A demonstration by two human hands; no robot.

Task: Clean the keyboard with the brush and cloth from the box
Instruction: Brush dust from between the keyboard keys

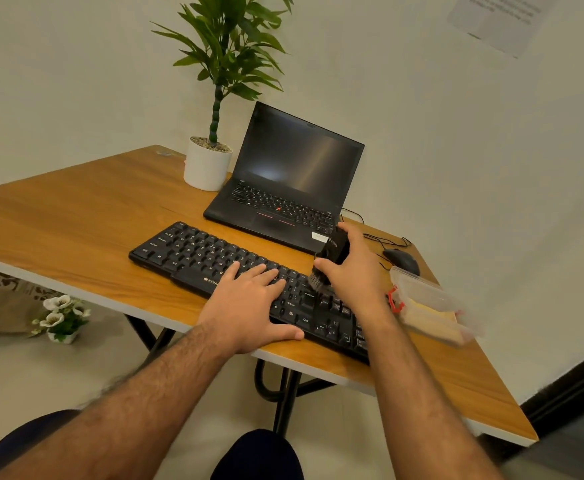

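Note:
A black keyboard lies across the wooden table. My left hand rests flat on its middle keys with straight fingers and the thumb at the front edge. My right hand grips a black brush whose bristles point down onto the keys at the right part of the keyboard. A clear plastic box with a red latch sits to the right of that hand; something pale yellow lies inside it, blurred.
An open black laptop stands behind the keyboard, with a white potted plant at its left. A black mouse and its cable lie behind the box. The table's front edge runs under my wrists. A small flower pot sits on the floor.

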